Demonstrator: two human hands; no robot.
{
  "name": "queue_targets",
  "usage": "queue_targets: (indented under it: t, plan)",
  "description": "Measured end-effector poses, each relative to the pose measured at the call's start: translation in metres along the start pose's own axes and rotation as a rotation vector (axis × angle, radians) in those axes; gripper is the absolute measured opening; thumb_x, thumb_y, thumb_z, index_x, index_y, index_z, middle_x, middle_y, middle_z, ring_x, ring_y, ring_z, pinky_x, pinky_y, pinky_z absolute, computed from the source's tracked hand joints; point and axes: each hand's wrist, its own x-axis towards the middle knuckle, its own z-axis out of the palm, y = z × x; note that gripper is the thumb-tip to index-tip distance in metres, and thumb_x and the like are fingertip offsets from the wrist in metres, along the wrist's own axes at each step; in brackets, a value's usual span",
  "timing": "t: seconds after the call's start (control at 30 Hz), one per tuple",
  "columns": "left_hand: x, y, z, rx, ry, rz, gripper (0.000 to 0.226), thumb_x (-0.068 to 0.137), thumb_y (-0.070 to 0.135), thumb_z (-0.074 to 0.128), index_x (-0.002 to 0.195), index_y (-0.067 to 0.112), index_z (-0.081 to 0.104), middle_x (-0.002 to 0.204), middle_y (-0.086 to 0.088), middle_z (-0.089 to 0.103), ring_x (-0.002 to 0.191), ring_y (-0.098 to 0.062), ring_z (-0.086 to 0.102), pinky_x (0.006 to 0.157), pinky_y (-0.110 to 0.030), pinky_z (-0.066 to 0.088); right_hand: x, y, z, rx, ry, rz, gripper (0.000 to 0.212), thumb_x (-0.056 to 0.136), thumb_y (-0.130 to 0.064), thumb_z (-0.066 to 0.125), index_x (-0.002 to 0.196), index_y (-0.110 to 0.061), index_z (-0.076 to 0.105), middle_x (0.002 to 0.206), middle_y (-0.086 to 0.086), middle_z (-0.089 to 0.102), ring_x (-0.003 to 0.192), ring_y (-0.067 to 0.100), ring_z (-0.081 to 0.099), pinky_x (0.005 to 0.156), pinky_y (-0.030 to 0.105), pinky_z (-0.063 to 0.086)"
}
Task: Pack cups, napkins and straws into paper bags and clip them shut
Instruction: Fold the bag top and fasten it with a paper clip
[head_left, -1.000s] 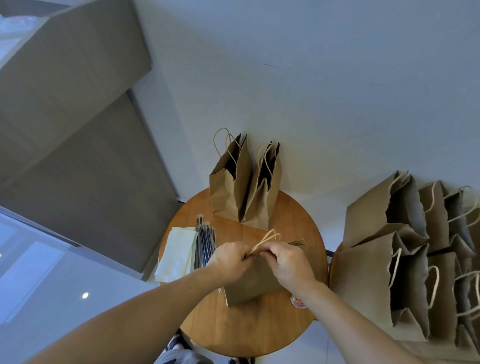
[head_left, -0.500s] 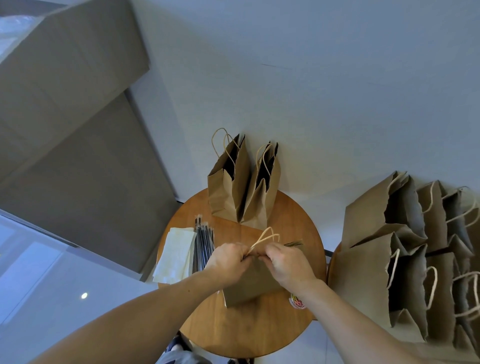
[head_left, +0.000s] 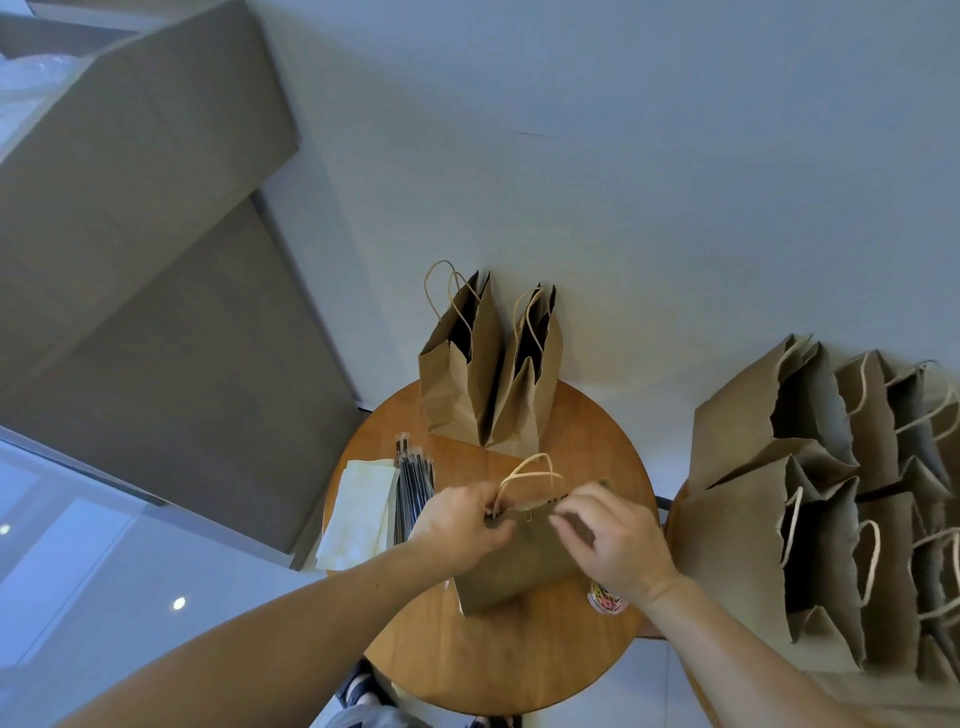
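Brown paper bag (head_left: 519, 566) top pinched by left grip (head_left: 462, 525) and right grip (head_left: 613, 540); contents hidden.

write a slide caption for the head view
Left hand and right hand hold the top of a paper bag on the table, napkins and straws alongside.

A single view was given, taken by a wide-angle camera worn on the head. It was pointed forward and steeply down, so that the round counter (head_left: 519, 654) was seen from close above, low in the frame. The left hand (head_left: 462, 525) and right hand (head_left: 618, 545) were caught near the centre at a paper bag (head_left: 519, 566), the forearms entering from the bottom edge.
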Motion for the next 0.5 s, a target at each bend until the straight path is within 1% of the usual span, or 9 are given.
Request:
queue_targets:
  t: [0.07,0.13,0.2,0.23,0.3,0.37,0.4,0.47,0.5]
  plan:
    - [-0.005,-0.007,0.001,-0.014,0.001,-0.005,0.018,0.08,0.048,0.068,0.091,0.048,0.055,0.086,0.023,0.062,0.08,0.006,0.06,0.066,-0.01,0.046,-0.004,0.012,-0.008,-0.08,-0.006,0.125,0.024,0.088,-0.037,0.067,0.1,-0.015,0.068,0.1,-0.003,0.063,0.089,0.011,0.061,0.069,0.024,0.056]
    - [-0.013,-0.02,0.004,-0.042,0.015,-0.036,0.045,0.075,0.052,0.073,0.115,0.047,0.053,0.104,0.025,0.059,0.092,0.005,0.059,0.076,-0.014,0.053,-0.007,0.026,-0.014,-0.116,-0.106,0.369,0.05,0.085,-0.044,0.069,0.127,-0.02,0.056,0.125,-0.003,0.053,0.111,0.011,0.054,0.086,0.026,0.053]
    - [-0.023,-0.034,0.005,-0.069,0.034,-0.093,0.066,0.072,0.053,0.076,0.13,0.042,0.047,0.116,0.024,0.053,0.102,-0.001,0.058,0.085,-0.019,0.054,-0.011,0.038,-0.015,-0.02,-0.249,0.562,0.071,0.086,-0.044,0.071,0.146,-0.027,0.037,0.143,-0.012,0.037,0.12,0.005,0.044,0.096,0.029,0.047]
    - [-0.027,-0.041,0.006,-0.075,0.038,-0.126,0.069,0.072,0.052,0.077,0.132,0.039,0.046,0.119,0.022,0.052,0.106,-0.002,0.057,0.088,-0.018,0.051,-0.012,0.042,-0.014,0.055,-0.314,0.615,0.073,0.087,-0.042,0.07,0.149,-0.03,0.033,0.145,-0.015,0.035,0.122,0.004,0.043,0.1,0.03,0.045]
    - [-0.033,-0.053,0.007,-0.081,0.03,-0.167,0.06,0.076,0.046,0.077,0.129,0.037,0.052,0.117,0.021,0.054,0.108,-0.002,0.055,0.088,-0.016,0.045,-0.011,0.047,-0.009,0.18,-0.392,0.687,0.058,0.091,-0.036,0.068,0.143,-0.03,0.043,0.14,-0.014,0.047,0.119,0.004,0.051,0.102,0.032,0.047]
    - [-0.036,-0.06,0.01,-0.086,0.007,-0.193,0.036,0.084,0.038,0.072,0.118,0.037,0.062,0.109,0.019,0.062,0.103,-0.005,0.06,0.082,-0.016,0.046,-0.009,0.047,-0.004,0.256,-0.404,0.756,0.032,0.094,-0.029,0.065,0.125,-0.03,0.057,0.121,-0.005,0.066,0.095,0.004,0.067,0.09,0.031,0.054]
    - [-0.037,-0.06,0.011,-0.085,0.002,-0.208,0.023,0.088,0.036,0.068,0.111,0.037,0.067,0.103,0.016,0.066,0.097,-0.006,0.062,0.08,-0.019,0.05,-0.008,0.046,-0.002,0.261,-0.392,0.772,0.02,0.095,-0.026,0.063,0.114,-0.031,0.059,0.108,-0.003,0.071,0.084,0.005,0.068,0.083,0.029,0.055]
    - [-0.04,-0.059,0.012,-0.061,0.022,-0.236,0.009,0.094,0.036,0.061,0.094,0.037,0.07,0.087,0.013,0.069,0.081,-0.004,0.063,0.075,-0.028,0.056,-0.007,0.044,0.0,0.216,-0.341,0.756,0.011,0.096,-0.023,0.062,0.105,-0.029,0.063,0.096,-0.003,0.071,0.086,0.011,0.067,0.082,0.03,0.053]
    - [-0.041,-0.058,0.012,-0.06,0.046,-0.244,0.014,0.096,0.037,0.059,0.086,0.039,0.068,0.08,0.013,0.069,0.074,-0.002,0.063,0.071,-0.026,0.056,-0.007,0.042,0.0,0.194,-0.311,0.743,0.01,0.096,-0.023,0.062,0.106,-0.025,0.065,0.095,-0.003,0.071,0.089,0.014,0.066,0.084,0.032,0.052]
